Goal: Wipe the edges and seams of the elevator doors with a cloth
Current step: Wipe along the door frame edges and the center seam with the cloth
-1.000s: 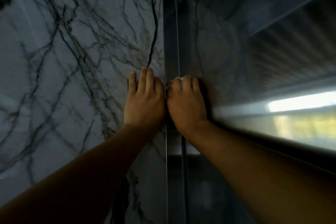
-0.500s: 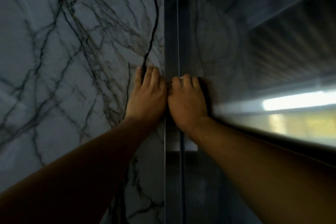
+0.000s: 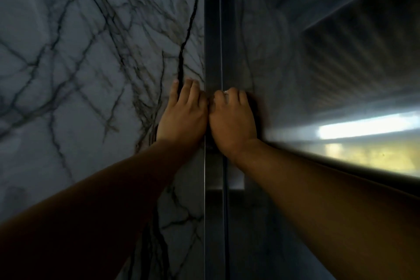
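Observation:
A dark metal frame strip with a vertical seam (image 3: 213,41) runs between the veined marble wall (image 3: 91,52) and the brushed steel elevator door (image 3: 306,63). My right hand (image 3: 231,120) is curled against the seam and door edge, pressing a white cloth (image 3: 226,92) of which only a small bit shows above the knuckles. My left hand (image 3: 183,113) lies flat on the marble just left of the frame, fingers together, touching my right hand.
The steel door reflects a bright light strip (image 3: 363,128) and a yellowish patch at the right. A horizontal step in the frame (image 3: 218,186) sits below my hands. The scene is dim.
Both hands have crept slightly upward along the seam, staying side by side. The grip on the cloth is unchanged.

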Tool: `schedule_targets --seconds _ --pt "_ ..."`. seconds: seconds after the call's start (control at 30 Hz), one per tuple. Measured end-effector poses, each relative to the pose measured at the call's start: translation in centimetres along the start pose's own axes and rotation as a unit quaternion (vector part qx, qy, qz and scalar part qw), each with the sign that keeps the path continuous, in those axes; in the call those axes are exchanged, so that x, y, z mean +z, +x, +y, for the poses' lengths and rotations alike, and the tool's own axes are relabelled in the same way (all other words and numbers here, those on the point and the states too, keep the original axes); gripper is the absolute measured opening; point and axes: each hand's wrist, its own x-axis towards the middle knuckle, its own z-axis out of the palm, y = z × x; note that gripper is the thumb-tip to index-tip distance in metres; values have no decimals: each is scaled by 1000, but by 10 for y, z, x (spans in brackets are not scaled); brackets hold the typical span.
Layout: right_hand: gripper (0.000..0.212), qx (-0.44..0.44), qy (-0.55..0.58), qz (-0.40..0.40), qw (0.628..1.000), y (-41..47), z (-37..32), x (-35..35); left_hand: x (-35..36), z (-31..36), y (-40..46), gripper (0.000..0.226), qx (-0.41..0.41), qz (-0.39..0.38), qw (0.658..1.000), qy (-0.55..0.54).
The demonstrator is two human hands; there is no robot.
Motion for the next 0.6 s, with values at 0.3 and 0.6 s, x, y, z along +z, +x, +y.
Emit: schedule_targets --seconds 0.3,0.6 --pt "40 -3 -24 -5 1000 -27 -9 -7 1 11 -27 56 0 11 1000 -8" --pt "24 12 -36 11 999 -47 -18 -6 -6 18 -49 48 -4 -2 1000 -18"
